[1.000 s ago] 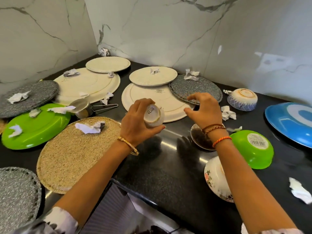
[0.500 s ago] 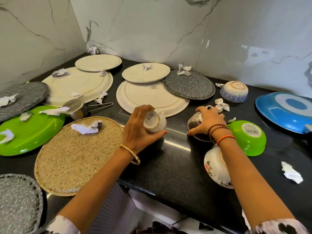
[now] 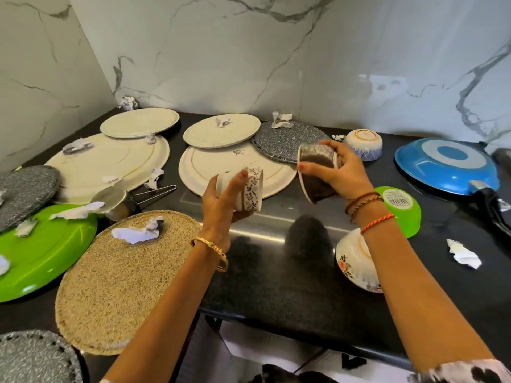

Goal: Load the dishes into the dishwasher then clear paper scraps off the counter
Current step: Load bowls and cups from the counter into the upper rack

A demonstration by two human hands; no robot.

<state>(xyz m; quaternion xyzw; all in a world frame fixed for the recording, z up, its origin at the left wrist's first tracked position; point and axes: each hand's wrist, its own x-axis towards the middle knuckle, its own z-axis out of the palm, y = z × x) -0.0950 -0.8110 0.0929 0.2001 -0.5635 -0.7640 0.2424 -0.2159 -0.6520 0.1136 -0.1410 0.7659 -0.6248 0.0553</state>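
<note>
Two cups [image 3: 250, 189] in raised hands [image 3: 221, 201].

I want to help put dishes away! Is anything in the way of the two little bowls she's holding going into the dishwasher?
Nothing visible blocks them. The left hand holds the patterned bowl and the right hand holds the dark bowl, both lifted off the black counter. The dishwasher itself isn't clearly in view, so its side can't be judged.

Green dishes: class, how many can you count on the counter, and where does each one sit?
2. A large green plate lies at the left edge with paper scraps on it; a smaller green bowl sits upside down at the right, partly behind the right wrist. Others could lie outside the view.
</note>
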